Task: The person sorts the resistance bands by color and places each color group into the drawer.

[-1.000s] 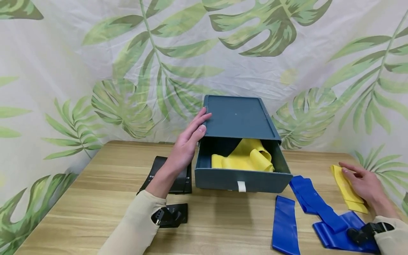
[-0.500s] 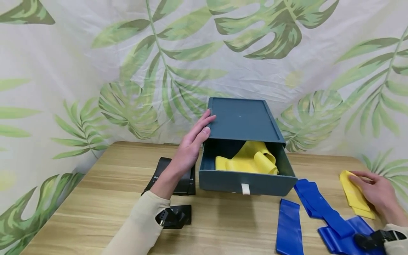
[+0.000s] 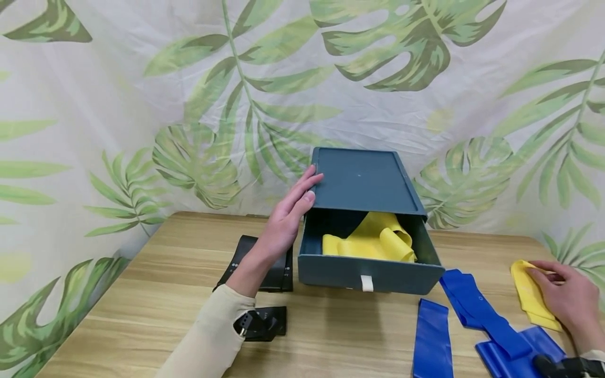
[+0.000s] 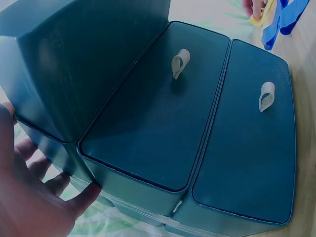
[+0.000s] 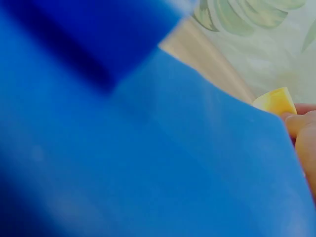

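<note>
My left hand (image 3: 283,220) rests against the left side of a dark teal drawer cabinet (image 3: 364,178), its fingers extended along the wall. The top drawer (image 3: 397,278), with a white pull tab (image 3: 366,283), is pulled out. Inside it lies a loosely rolled yellow elastic band (image 3: 373,241). At the far right, my right hand (image 3: 572,299) pinches the far end of a folded yellow elastic band (image 3: 534,296) between thumb and fingers. In the left wrist view, two lower drawers (image 4: 158,108) are shut. Blue material (image 5: 173,148) hides most of the right wrist view.
Blue elastic bands (image 3: 487,310) lie folded on the wooden table (image 3: 142,304) right of the cabinet, one strip (image 3: 432,336) apart. Black folded bands (image 3: 271,273) lie behind my left forearm, a smaller black piece (image 3: 274,320) nearer. A leaf-print cloth (image 3: 264,79) hangs behind.
The head view has shifted slightly. My right hand has gone from lying over the yellow band to pinching its far end, and the band has slid a little right. My left hand stays on the cabinet.
</note>
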`<act>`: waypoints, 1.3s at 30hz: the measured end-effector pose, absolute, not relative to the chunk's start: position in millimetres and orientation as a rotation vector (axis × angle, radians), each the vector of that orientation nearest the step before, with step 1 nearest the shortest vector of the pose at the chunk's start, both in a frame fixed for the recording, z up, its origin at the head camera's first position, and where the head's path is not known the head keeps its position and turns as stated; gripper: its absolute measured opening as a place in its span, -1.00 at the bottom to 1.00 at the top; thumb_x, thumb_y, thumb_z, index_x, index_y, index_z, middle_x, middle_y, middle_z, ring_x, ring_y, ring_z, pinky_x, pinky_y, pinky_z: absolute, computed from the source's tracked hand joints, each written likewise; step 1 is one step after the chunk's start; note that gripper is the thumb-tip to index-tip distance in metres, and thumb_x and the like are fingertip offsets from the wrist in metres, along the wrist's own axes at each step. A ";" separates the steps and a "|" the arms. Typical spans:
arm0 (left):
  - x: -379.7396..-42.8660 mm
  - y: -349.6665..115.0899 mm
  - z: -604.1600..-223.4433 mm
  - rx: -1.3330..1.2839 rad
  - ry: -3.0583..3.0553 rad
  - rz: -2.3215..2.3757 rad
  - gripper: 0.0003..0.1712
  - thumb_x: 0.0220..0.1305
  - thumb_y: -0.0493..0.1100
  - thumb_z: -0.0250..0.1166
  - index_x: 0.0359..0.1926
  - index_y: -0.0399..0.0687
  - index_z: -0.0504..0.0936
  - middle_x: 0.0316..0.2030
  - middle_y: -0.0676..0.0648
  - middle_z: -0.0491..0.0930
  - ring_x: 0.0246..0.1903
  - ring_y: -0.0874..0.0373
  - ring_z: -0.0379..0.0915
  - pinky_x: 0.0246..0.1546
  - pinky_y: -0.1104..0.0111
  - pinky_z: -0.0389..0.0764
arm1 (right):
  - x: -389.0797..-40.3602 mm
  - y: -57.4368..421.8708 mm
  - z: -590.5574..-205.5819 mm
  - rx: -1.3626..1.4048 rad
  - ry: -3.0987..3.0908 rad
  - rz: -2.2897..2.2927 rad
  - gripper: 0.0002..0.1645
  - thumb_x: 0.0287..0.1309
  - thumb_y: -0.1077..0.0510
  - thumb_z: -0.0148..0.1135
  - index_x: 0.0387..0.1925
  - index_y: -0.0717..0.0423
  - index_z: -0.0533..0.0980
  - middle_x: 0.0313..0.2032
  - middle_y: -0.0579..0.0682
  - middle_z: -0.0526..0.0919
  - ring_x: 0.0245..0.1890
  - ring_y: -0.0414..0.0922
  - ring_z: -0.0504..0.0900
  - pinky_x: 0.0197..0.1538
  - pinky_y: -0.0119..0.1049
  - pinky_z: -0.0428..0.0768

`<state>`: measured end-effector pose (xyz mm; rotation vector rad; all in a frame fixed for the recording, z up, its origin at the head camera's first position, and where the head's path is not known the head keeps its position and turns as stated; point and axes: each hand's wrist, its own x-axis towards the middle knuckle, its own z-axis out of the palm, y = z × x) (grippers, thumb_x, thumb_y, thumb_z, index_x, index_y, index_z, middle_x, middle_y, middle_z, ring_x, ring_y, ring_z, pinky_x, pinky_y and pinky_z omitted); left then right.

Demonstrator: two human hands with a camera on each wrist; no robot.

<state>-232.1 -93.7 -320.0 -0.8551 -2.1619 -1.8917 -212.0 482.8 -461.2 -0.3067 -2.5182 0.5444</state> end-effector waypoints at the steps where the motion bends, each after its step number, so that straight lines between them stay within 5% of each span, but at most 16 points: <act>1: -232.2 -93.8 -320.2 -0.857 -2.161 -1.893 -0.43 0.72 -0.03 -0.08 0.62 0.04 0.31 0.72 0.16 -0.04 0.71 0.24 -0.20 0.68 -0.04 0.03 | -211.5 482.4 -461.8 -0.285 -2.507 0.522 -0.69 0.42 0.18 0.33 0.03 0.34 0.70 -0.17 0.44 0.76 -0.47 -0.83 0.05 -0.40 -0.45 0.28; 7: -232.3 -93.8 -320.5 -0.863 -2.160 -1.892 -0.44 0.72 -0.03 -0.09 0.61 0.03 0.31 0.72 0.14 -0.04 0.71 0.22 -0.21 0.67 -0.08 0.02 | -208.8 481.6 -462.3 -0.174 -2.470 0.412 -0.77 0.31 0.32 0.37 -0.06 0.38 0.70 -0.35 0.37 0.71 -0.45 -0.80 0.01 -0.39 -0.42 0.23; 16: -232.4 -92.5 -319.8 -0.854 -2.174 -1.886 -0.43 0.72 -0.01 -0.09 0.61 0.06 0.31 0.72 0.17 -0.03 0.70 0.28 -0.20 0.68 -0.03 0.03 | -209.9 476.1 -451.4 -0.272 -2.553 0.433 -0.65 0.44 0.17 0.29 0.05 0.39 0.67 -0.30 0.36 0.69 -0.42 -0.15 0.46 -0.38 -0.37 0.23; 21: -232.6 -93.2 -320.0 -0.855 -2.174 -1.884 -0.44 0.72 -0.01 -0.09 0.61 0.05 0.31 0.72 0.16 -0.03 0.70 0.28 -0.19 0.68 -0.03 0.03 | -215.4 464.6 -430.1 -0.143 -2.585 0.455 -0.62 0.44 0.02 0.35 -0.02 0.30 0.72 -0.37 0.23 0.73 -0.52 -0.44 0.33 -0.41 -0.37 0.24; 29: -233.0 -93.7 -320.7 -0.863 -2.167 -1.888 -0.43 0.73 -0.03 -0.10 0.62 0.02 0.30 0.72 0.15 -0.04 0.71 0.23 -0.21 0.68 -0.07 0.01 | -219.3 439.6 -394.6 0.013 -2.626 0.432 -0.64 0.35 0.02 0.44 -0.15 0.29 0.76 -0.45 0.14 0.76 -0.53 -0.53 0.29 -0.49 -0.34 0.30; 36: -231.6 -93.8 -319.8 -0.852 -2.170 -1.887 -0.44 0.73 -0.03 -0.09 0.61 0.03 0.31 0.72 0.15 -0.04 0.71 0.21 -0.20 0.67 -0.08 0.01 | -217.4 422.1 -364.8 0.001 -2.668 0.469 -0.61 0.37 -0.02 0.42 -0.13 0.28 0.75 -0.34 0.26 0.79 -0.43 -0.05 0.60 -0.44 -0.35 0.34; 39: -232.3 -94.1 -320.2 -0.855 -2.173 -1.886 -0.43 0.73 -0.03 -0.09 0.62 0.03 0.30 0.72 0.16 -0.05 0.71 0.20 -0.21 0.67 -0.08 0.01 | -216.3 413.5 -351.6 0.013 -2.675 0.508 -0.59 0.40 -0.01 0.40 -0.09 0.32 0.73 -0.27 0.34 0.79 -0.40 -0.02 0.63 -0.44 -0.40 0.39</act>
